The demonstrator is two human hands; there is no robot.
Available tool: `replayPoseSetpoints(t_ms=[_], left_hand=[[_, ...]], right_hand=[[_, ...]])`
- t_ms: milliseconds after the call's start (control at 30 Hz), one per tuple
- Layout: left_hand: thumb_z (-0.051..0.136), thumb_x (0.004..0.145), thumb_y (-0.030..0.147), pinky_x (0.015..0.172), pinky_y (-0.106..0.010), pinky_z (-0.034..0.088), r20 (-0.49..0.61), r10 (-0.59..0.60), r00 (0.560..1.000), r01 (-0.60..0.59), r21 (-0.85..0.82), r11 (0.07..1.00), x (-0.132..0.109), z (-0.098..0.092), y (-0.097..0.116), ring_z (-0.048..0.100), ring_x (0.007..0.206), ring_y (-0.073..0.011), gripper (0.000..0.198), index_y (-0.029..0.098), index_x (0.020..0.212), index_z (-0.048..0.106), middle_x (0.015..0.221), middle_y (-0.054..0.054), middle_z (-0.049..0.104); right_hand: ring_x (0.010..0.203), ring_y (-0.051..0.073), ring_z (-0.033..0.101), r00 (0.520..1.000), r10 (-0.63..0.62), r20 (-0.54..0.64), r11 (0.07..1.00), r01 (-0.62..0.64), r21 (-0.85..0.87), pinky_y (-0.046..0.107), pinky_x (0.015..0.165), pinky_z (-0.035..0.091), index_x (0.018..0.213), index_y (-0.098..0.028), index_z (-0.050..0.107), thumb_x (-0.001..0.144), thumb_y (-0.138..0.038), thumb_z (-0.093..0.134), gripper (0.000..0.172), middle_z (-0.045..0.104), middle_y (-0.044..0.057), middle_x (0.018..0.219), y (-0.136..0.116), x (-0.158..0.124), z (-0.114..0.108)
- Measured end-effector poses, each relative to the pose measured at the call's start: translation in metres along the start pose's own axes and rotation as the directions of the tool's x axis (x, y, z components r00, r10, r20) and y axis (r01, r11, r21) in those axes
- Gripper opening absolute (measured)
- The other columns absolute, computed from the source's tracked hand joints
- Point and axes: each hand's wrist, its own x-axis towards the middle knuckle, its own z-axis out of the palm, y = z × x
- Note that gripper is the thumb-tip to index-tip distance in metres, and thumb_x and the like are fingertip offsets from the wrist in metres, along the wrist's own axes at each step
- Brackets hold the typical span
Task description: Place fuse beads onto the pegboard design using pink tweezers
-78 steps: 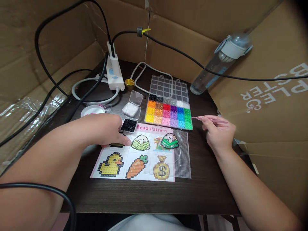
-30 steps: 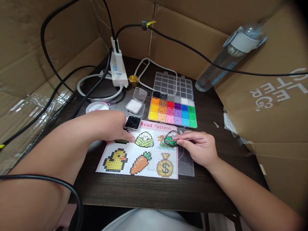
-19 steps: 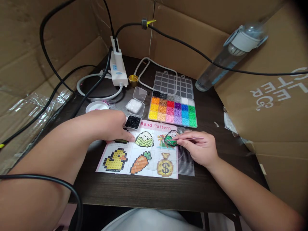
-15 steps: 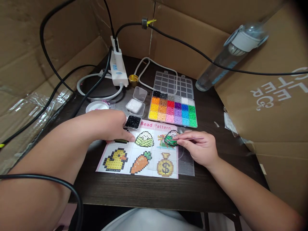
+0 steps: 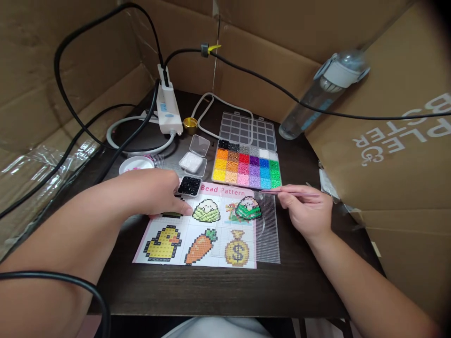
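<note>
My left hand (image 5: 160, 192) lies fingers-down on the top left of the bead pattern sheet (image 5: 197, 230), beside a small tray of black beads (image 5: 189, 185). My right hand (image 5: 306, 211) pinches pink tweezers (image 5: 289, 192) whose tips point left toward the green corner of the bead box (image 5: 246, 168). A half-built green and white bead figure (image 5: 248, 208) sits on the clear pegboard (image 5: 268, 227) over the sheet, just left of my right hand.
A white power strip (image 5: 165, 105) with black cables (image 5: 84, 131) stands at the back. A water bottle (image 5: 317, 96) leans on the cardboard box (image 5: 398, 155) at right. A case of white beads (image 5: 192, 159), a gold cap (image 5: 190, 124) and a small white dish (image 5: 136, 164) lie behind the sheet.
My right hand has lifted the tweezers off the bead figure and moved up and right toward the bead box. My left hand has stayed on the sheet.
</note>
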Motion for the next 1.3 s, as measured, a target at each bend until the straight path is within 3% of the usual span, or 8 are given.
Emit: replayPoseSetpoints(t_ms=[133, 200, 433, 767, 1300], left_hand=[[0.091, 0.083, 0.081, 0.085, -0.051, 0.055, 0.009, -0.034, 0.999, 0.033, 0.052, 0.998, 0.0, 0.0, -0.001, 0.087, 0.092, -0.0412, 0.053, 0.033, 0.078, 0.07, 0.074, -0.01, 0.087], [0.083, 0.093, 0.077, 0.084, -0.048, 0.053, 0.011, -0.038, 0.999, 0.037, 0.081, 0.996, -0.001, 0.001, -0.002, 0.088, 0.094, -0.0387, 0.047, 0.031, 0.089, 0.076, 0.076, -0.007, 0.089], [0.078, 0.101, 0.077, 0.083, -0.045, 0.049, 0.02, -0.004, 1.0, 0.002, 0.105, 0.994, 0.0, 0.005, -0.006, 0.087, 0.091, -0.0358, 0.05, 0.029, 0.092, 0.073, 0.078, -0.006, 0.09], [0.076, 0.103, 0.075, 0.08, -0.041, 0.049, 0.0, -0.01, 1.0, 0.01, 0.099, 0.995, -0.011, -0.002, 0.001, 0.083, 0.088, -0.0352, 0.048, 0.027, 0.101, 0.079, 0.082, -0.008, 0.089], [0.082, 0.101, 0.074, 0.083, -0.045, 0.051, 0.009, -0.035, 0.999, 0.034, 0.102, 0.994, -0.003, 0.002, -0.001, 0.088, 0.096, -0.0379, 0.045, 0.028, 0.1, 0.081, 0.079, -0.007, 0.09]], right_hand=[[0.05, 0.014, 0.061, 0.978, 0.034, -0.204, 0.999, -0.027, 0.04, 0.027, 0.046, 0.051, 0.083, -0.026, 0.1, 0.081, -0.037, 0.109, 0.014, 0.088, 0.006, 0.071, 0.028, 0.032, -0.022], [0.049, 0.013, 0.058, 0.965, 0.053, -0.256, 0.998, -0.043, 0.043, 0.027, 0.046, 0.046, 0.08, -0.024, 0.097, 0.076, -0.043, 0.112, 0.025, 0.084, 0.006, 0.066, 0.037, 0.045, -0.028], [0.054, 0.018, 0.065, 0.978, 0.078, -0.196, 0.995, -0.089, -0.051, 0.032, 0.048, 0.054, 0.083, -0.023, 0.097, 0.077, -0.053, 0.111, 0.034, 0.092, 0.012, 0.081, 0.043, 0.046, -0.023], [0.054, 0.017, 0.064, 0.98, 0.037, -0.195, 0.994, -0.056, -0.093, 0.032, 0.047, 0.052, 0.084, -0.023, 0.095, 0.083, -0.057, 0.106, 0.035, 0.089, 0.01, 0.077, 0.047, 0.047, -0.025], [0.055, 0.017, 0.065, 0.977, 0.107, -0.182, 0.991, -0.12, -0.06, 0.032, 0.051, 0.053, 0.082, -0.024, 0.096, 0.079, -0.048, 0.107, 0.027, 0.096, 0.012, 0.087, 0.047, 0.047, -0.027]])
